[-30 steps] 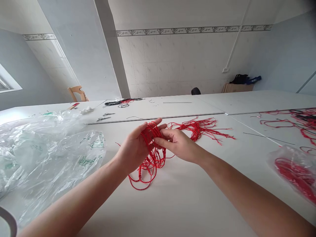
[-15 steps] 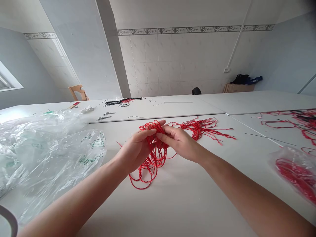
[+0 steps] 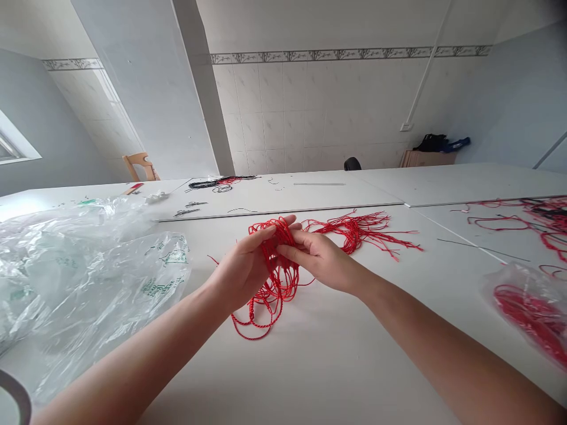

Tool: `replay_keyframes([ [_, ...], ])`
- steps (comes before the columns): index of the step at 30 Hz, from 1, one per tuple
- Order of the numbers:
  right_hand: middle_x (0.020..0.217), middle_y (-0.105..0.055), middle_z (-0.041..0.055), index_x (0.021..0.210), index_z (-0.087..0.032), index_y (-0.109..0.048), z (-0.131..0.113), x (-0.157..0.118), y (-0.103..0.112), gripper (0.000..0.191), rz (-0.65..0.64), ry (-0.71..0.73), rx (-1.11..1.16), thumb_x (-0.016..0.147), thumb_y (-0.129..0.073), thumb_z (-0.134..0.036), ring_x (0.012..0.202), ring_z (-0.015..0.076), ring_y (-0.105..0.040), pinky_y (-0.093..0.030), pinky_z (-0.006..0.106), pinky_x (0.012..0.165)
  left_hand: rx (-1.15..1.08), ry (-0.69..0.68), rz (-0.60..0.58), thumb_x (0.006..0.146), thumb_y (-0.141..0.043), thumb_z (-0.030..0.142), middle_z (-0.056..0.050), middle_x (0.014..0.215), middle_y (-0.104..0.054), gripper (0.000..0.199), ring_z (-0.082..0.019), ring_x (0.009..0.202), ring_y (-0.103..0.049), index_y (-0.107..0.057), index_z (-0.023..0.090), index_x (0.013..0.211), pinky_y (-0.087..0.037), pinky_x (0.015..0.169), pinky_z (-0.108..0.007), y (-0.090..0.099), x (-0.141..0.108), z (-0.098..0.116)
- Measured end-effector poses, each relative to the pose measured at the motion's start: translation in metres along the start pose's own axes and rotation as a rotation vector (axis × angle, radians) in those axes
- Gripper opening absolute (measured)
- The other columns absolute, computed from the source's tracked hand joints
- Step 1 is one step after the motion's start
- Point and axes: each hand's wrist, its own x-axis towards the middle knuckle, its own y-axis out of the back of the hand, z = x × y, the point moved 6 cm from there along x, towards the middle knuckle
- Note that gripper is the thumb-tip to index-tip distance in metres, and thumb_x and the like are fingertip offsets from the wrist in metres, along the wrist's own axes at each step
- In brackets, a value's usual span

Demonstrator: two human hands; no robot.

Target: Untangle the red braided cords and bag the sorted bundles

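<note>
Cradling red cords (image 3: pixel 284 233) in left hand (image 3: pixel 245 268), right hand (image 3: pixel 325 260) pinching them; loops (image 3: pixel 254 339) are trailing toward surface (image 3: pixel 319 360)'s near edge, possibly snarling if pulled unevenly.

No word, brand or number can be read. Green print (image 3: pixel 175 255) shows on the crumpled clear plastic sheeting (image 3: pixel 66 265) on the left of the worktop (image 3: pixel 310 354) — a cluster near its upper right corner, with another green block (image 3: pixel 157 287) just below it. Both look like lettering, but folds, glare and small size leave the characters illegible. Fainter green patches mark the same plastic farther left, and one more (image 3: pixel 87 202) lies at its far edge — too blurred to tell whether they are letters.
</note>
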Motion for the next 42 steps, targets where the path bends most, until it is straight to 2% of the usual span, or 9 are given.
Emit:
replay_keyframes([
  [3,0.091,-0.064,0.0030,0.097,-0.022,-0.064,0.000,0.000,0.001,0.029,0.009,-0.004,0.019,0.099,-0.055,-0.050,0.087,0.0205,-0.063,-0.051,0.036,0.079,-0.021,-0.013,0.002,0.096,-0.061,0.035,-0.013,0.122,-0.072,0.034,-0.026,0.107,-0.064,-0.078,0.016,0.118,-0.055,0.086,-0.035,-0.001,0.000,0.001],
  [9,0.094,-0.062,0.0030,0.097,-0.022,-0.061,0.000,0.000,-0.003,0.031,0.029,-0.017,0.057,0.100,-0.054,-0.052,0.088,0.0199,-0.061,-0.050,0.035,0.077,-0.044,0.001,0.021,0.098,-0.052,0.028,-0.014,0.119,-0.072,0.036,-0.027,0.108,-0.065,-0.077,0.015,0.120,-0.055,0.088,-0.036,-0.001,0.001,-0.001],
  [14,0.085,-0.055,0.0003,0.100,-0.021,-0.060,-0.002,-0.002,-0.009,0.033,-0.039,-0.034,0.123,0.102,-0.052,-0.053,0.082,0.0175,-0.057,-0.046,0.033,0.074,-0.036,0.013,0.003,0.095,-0.055,0.027,-0.014,0.113,-0.073,0.037,-0.026,0.093,-0.068,-0.075,0.015,0.124,-0.055,0.076,-0.034,-0.001,0.000,-0.001],
  [19,0.084,-0.049,-0.0009,0.095,-0.022,-0.059,0.000,-0.001,-0.007,0.031,0.009,-0.032,0.062,0.102,-0.052,-0.050,0.074,0.0149,-0.051,-0.046,0.032,0.072,-0.082,0.002,0.007,0.097,-0.054,0.031,-0.015,0.109,-0.074,0.037,-0.028,0.106,-0.066,-0.077,0.012,0.119,-0.055,0.088,-0.037,-0.004,-0.001,-0.001],
  [22,0.085,-0.052,0.0005,0.095,-0.022,-0.060,0.000,0.000,-0.008,0.031,0.035,0.011,0.093,0.103,-0.050,-0.050,0.079,0.0167,-0.054,-0.048,0.033,0.075,-0.056,-0.003,-0.014,0.100,-0.050,0.033,-0.013,0.105,-0.074,0.038,-0.027,0.104,-0.066,-0.076,0.014,0.121,-0.054,0.088,-0.037,-0.006,-0.001,-0.002],
  [28,0.091,-0.059,0.0034,0.096,-0.023,-0.061,0.001,0.000,-0.011,0.032,0.066,0.003,0.068,0.102,-0.051,-0.052,0.090,0.0216,-0.060,-0.050,0.035,0.076,-0.004,0.032,0.020,0.103,-0.048,0.036,-0.011,0.116,-0.072,0.039,-0.027,0.115,-0.062,-0.072,0.017,0.128,-0.051,0.093,-0.035,-0.004,-0.003,-0.007],
  [33,0.098,-0.065,0.0035,0.097,-0.021,-0.060,0.002,0.000,-0.011,0.032,0.035,0.008,0.093,0.103,-0.050,-0.051,0.097,0.0209,-0.064,-0.050,0.036,0.088,-0.069,0.048,0.059,0.105,-0.043,0.040,-0.012,0.103,-0.073,0.045,-0.023,0.091,-0.065,-0.073,0.015,0.127,-0.051,0.078,-0.032,-0.004,-0.002,-0.003],
  [38,0.103,-0.070,0.0042,0.103,-0.023,-0.059,0.006,0.000,-0.016,0.030,-0.029,-0.006,0.114,0.106,-0.046,-0.050,0.101,0.0225,-0.067,-0.051,0.040,0.093,-0.124,0.066,0.117,0.105,-0.039,0.042,-0.014,0.120,-0.073,0.047,-0.023,0.090,-0.065,-0.072,0.016,0.128,-0.051,0.076,-0.033,0.000,0.000,0.000],
  [42,0.104,-0.070,0.0047,0.108,-0.023,-0.059,0.011,0.001,-0.019,0.031,-0.026,-0.022,0.140,0.106,-0.045,-0.050,0.098,0.0225,-0.068,-0.054,0.041,0.091,-0.095,0.064,0.100,0.102,-0.048,0.046,-0.013,0.128,-0.071,0.043,-0.024,0.088,-0.067,-0.073,0.020,0.126,-0.052,0.075,-0.036,0.002,0.000,-0.002],
])
